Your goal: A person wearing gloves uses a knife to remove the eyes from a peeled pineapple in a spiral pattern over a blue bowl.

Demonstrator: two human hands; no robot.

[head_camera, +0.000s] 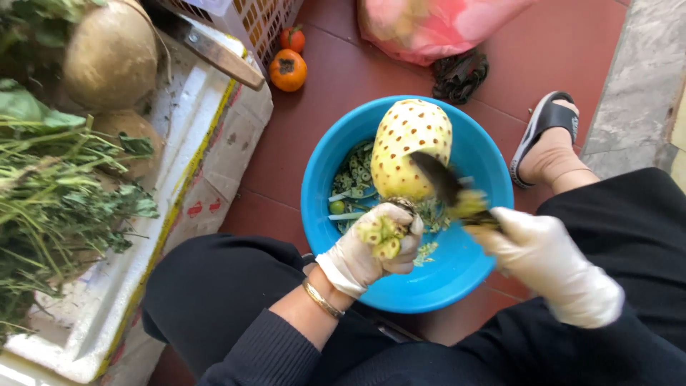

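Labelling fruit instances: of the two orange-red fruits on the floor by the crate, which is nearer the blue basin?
The larger orange one, lying lower in the view toward the basin. The smaller, redder one sits behind it, against the plastic crate.

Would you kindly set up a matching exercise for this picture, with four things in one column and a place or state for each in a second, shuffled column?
Things:
1. peeled pineapple
2. knife
3. persimmons
4. leafy greens

Places or states:
A. on the red tile floor beside a plastic crate
B. held by its stem end in the gloved left hand over the blue basin
C. piled on the white foam box
D. gripped in the gloved right hand, blade against the fruit

Pairs: 1-B, 2-D, 3-A, 4-C
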